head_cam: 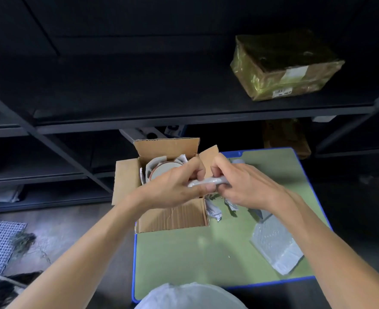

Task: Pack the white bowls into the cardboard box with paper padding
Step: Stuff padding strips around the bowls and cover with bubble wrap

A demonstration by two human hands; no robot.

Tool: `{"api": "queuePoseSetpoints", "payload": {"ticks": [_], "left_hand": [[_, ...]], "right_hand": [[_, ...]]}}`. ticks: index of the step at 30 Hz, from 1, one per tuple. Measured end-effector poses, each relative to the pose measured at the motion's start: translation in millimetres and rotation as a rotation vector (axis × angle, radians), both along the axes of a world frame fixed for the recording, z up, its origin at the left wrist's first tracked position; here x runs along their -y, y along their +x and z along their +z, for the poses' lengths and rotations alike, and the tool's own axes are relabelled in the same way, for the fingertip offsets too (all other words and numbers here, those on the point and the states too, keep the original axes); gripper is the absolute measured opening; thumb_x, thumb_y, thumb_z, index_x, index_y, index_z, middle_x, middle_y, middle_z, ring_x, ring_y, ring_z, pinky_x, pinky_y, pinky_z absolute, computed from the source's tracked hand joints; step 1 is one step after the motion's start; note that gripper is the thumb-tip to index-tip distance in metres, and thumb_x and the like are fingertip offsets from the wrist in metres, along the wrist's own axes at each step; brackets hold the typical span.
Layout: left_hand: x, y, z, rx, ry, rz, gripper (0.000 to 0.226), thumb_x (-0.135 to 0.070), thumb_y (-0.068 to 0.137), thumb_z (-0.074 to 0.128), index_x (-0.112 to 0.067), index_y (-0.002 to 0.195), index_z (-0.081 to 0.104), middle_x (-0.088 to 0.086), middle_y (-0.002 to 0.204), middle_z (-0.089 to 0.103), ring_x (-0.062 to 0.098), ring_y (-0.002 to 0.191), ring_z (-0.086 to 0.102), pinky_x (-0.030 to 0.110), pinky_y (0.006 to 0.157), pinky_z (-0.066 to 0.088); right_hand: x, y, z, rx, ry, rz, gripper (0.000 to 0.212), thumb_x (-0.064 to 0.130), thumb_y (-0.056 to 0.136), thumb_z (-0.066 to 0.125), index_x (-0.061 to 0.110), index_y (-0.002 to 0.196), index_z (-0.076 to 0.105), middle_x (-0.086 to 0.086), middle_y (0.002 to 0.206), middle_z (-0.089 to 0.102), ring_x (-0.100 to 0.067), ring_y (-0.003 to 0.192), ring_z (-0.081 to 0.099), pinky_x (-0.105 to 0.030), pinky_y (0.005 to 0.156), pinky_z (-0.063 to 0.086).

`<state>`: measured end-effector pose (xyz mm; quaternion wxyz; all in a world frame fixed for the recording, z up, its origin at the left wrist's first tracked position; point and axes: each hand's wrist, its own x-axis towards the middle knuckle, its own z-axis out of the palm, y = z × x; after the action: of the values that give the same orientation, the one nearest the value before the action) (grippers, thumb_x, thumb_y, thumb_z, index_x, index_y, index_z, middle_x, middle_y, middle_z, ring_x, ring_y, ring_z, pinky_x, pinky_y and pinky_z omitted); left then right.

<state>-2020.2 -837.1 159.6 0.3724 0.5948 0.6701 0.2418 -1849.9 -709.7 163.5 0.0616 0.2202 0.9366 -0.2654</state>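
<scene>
An open cardboard box (173,216) stands at the far left of a green table top (184,253) with a blue rim. Inside the box lies a white bowl (164,169) with crumpled paper (155,162) around it. Above the box's right side, my left hand (177,186) and my right hand (244,186) both grip one pale rolled or twisted piece of wrapping (206,182) stretched between them. Whether it is paper or plastic cannot be made out.
Torn paper scraps (215,211) lie right of the box. A clear bubble-wrap pack (275,246) sits on the table's right. A taped parcel (284,65) rests on the dark shelf behind. A white rounded object (190,296) shows at the bottom edge.
</scene>
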Motion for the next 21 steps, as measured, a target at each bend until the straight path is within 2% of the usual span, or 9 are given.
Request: {"api": "queuePoseSetpoints", "payload": {"ticks": [2,5,8,10,13,15,17,19,21], "left_hand": [[0,-8,-1,0.042,0.034,-0.007,0.029,-0.051,0.097,0.051,-0.024,0.092,0.045,-0.014,0.066,0.049,0.009,0.063,0.044,0.026,0.073,0.038],[-3,-21,-5,0.049,0.043,-0.002,0.017,-0.035,0.097,0.060,-0.026,0.099,0.046,-0.018,0.068,0.051,0.005,0.064,0.044,0.014,0.066,0.035],[-6,-32,-9,0.014,0.047,0.012,0.027,-0.028,0.093,0.065,-0.031,0.115,0.050,-0.024,0.082,0.057,-0.003,0.076,0.051,0.012,0.067,0.036],[-9,-37,-13,-0.056,0.029,-0.002,0.022,-0.030,0.095,0.062,-0.029,0.117,0.056,-0.019,0.093,0.060,-0.001,0.085,0.055,0.021,0.076,0.043],[-8,-38,-22,-0.114,-0.001,-0.030,0.016,-0.034,0.101,0.051,-0.023,0.099,0.062,-0.003,0.096,0.060,0.017,0.087,0.059,0.045,0.086,0.046],[-4,-39,-24,0.010,-0.001,-0.003,0.015,-0.034,0.103,0.047,-0.028,0.097,0.060,-0.002,0.094,0.062,0.016,0.086,0.060,0.046,0.087,0.047],[-2,-41,-24,0.104,-0.004,0.031,0.015,-0.033,0.103,0.047,-0.029,0.104,0.061,-0.004,0.093,0.065,0.013,0.085,0.062,0.045,0.086,0.049],[-3,-42,-23,0.077,0.011,0.049,0.013,-0.032,0.102,0.050,-0.029,0.104,0.061,-0.008,0.089,0.068,0.007,0.080,0.065,0.041,0.082,0.051],[-6,-36,-24,-0.022,0.044,0.110,0.012,-0.033,0.099,0.051,-0.030,0.098,0.062,-0.010,0.083,0.070,0.004,0.074,0.066,0.039,0.077,0.052]], "right_hand": [[1,-4,2,0.001,-0.038,-0.022,0.026,0.027,0.083,0.052,0.027,0.095,0.028,0.005,0.072,0.055,-0.023,0.070,0.054,-0.050,0.064,0.047],[3,-9,5,-0.030,-0.092,-0.020,0.029,0.049,0.089,0.053,0.033,0.098,0.032,0.013,0.084,0.056,-0.009,0.077,0.054,-0.040,0.068,0.047],[2,-18,4,-0.032,-0.101,-0.026,0.025,0.043,0.092,0.056,0.041,0.110,0.039,0.016,0.102,0.061,-0.012,0.089,0.059,-0.041,0.077,0.049],[0,-24,3,-0.012,-0.031,-0.043,0.020,0.043,0.092,0.059,0.041,0.109,0.048,0.018,0.094,0.060,-0.008,0.085,0.057,-0.040,0.075,0.049],[-1,-30,-1,-0.015,0.066,-0.065,0.006,0.036,0.093,0.060,0.035,0.097,0.055,0.018,0.081,0.055,-0.004,0.077,0.054,-0.039,0.069,0.048],[-1,-33,-2,-0.036,0.043,-0.113,0.007,0.032,0.093,0.060,0.035,0.096,0.056,0.018,0.081,0.058,-0.002,0.078,0.055,-0.036,0.068,0.047],[-1,-35,-1,-0.065,-0.016,-0.183,0.009,0.031,0.091,0.063,0.037,0.095,0.057,0.015,0.082,0.062,-0.004,0.078,0.057,-0.033,0.068,0.047],[2,-37,-3,-0.089,-0.007,-0.253,0.010,0.034,0.088,0.063,0.038,0.092,0.055,0.016,0.077,0.062,-0.005,0.072,0.057,-0.030,0.062,0.044],[7,-41,-7,-0.083,0.113,-0.306,0.009,0.037,0.089,0.059,0.035,0.092,0.051,0.014,0.070,0.062,-0.009,0.066,0.056,-0.033,0.059,0.044]]}}
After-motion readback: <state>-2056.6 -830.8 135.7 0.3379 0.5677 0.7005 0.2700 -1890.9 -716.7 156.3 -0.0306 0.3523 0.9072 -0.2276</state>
